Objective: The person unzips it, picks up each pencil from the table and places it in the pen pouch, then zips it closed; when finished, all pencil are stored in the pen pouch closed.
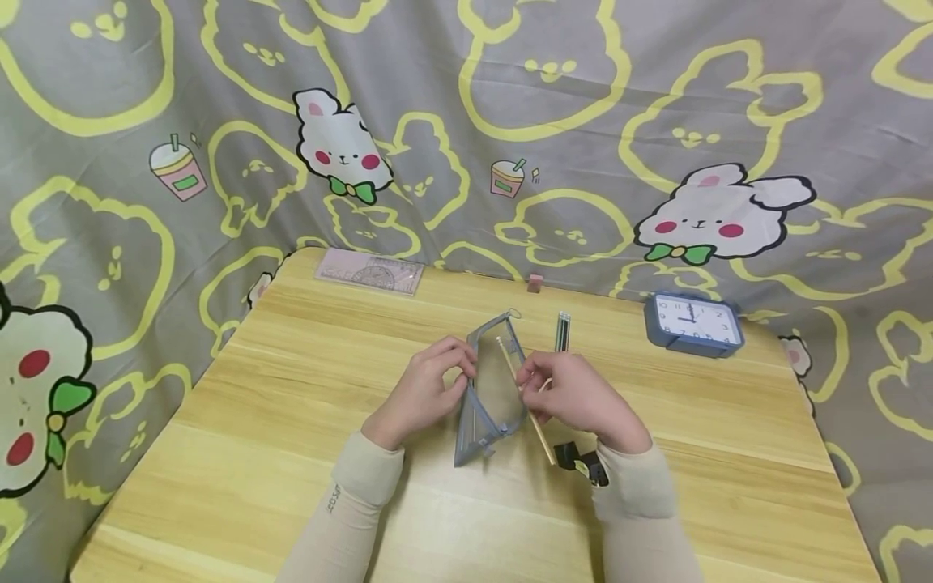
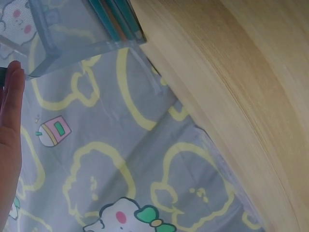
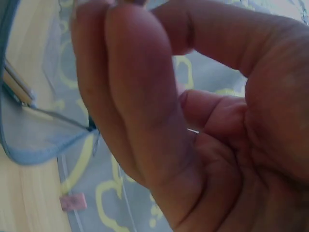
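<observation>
A see-through pencil pouch (image 1: 466,437) with grey-blue edging stands with its mouth spread between the hands. The left hand (image 1: 433,385) pinches its left edge. In the left wrist view, teal pencils (image 2: 112,19) show through the clear wall of the pouch. At the right rim, the right hand (image 1: 576,393) has curled fingers and pinches a thin light-wood stick (image 1: 542,441). The stick's upper end overlaps the pouch opening; its lower end points toward the person. In the right wrist view the fingers (image 3: 145,92) hide most of what they grip.
Several dark striped pencils (image 1: 563,330) lie just beyond the right hand. A blue clock (image 1: 692,325) stands at the back right. A small pink block (image 1: 535,283) and a pinkish printed sheet (image 1: 369,271) lie along the back edge, by the patterned curtain (image 1: 437,81).
</observation>
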The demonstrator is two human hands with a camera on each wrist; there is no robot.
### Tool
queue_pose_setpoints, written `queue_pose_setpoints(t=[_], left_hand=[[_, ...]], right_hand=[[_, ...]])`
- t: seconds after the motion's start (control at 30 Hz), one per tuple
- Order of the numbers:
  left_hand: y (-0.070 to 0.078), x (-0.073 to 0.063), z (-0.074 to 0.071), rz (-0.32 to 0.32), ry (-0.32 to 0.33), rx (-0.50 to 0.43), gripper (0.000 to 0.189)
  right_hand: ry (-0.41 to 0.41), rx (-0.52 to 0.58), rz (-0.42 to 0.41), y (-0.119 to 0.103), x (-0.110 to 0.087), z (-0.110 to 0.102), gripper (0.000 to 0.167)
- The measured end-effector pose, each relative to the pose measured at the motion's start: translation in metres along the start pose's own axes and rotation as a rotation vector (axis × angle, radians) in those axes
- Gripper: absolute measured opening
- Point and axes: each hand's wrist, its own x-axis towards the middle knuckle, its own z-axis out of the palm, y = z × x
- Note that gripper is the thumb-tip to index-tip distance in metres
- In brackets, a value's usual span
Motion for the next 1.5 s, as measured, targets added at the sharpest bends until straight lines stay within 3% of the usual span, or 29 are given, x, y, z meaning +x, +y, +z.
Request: queue_pose_setpoints(t=[0.27,0.5,0.8,1.07,1.33,1.5], left_hand=[[-0.002,0.001,0.002,0.002,-0.008,-0.001,0.021],[-0.002,0.000,0.003,0.004,-0.009,-0.008,0.020],[-0.002,0.000,0.004,0.023,0.004,-0.010,0.020],[-0.001,0.000,0.003,0.009,-0.009,-0.018,0.018],[-0.001,0.001,0.003,0.020,-0.004,-0.009,0.021],[-0.001,0.001,0.003,0.029,0.001,-0.001,0.021]], right_hand=[[-0.025,-0.002,-0.030,-0.004,0.005,0.012,0.015],[0.067,0.028,0.029,-0.002,0.017,0.022,0.004],[0.203,0.068,0.101,0.002,0.026,0.028,0.006],[0.231,0.055,0.100,0.005,0.031,0.032,0.004],[0.267,0.071,0.106,0.010,0.032,0.029,0.004],[0.289,0.072,0.120,0.017,0.030,0.016,0.005]])
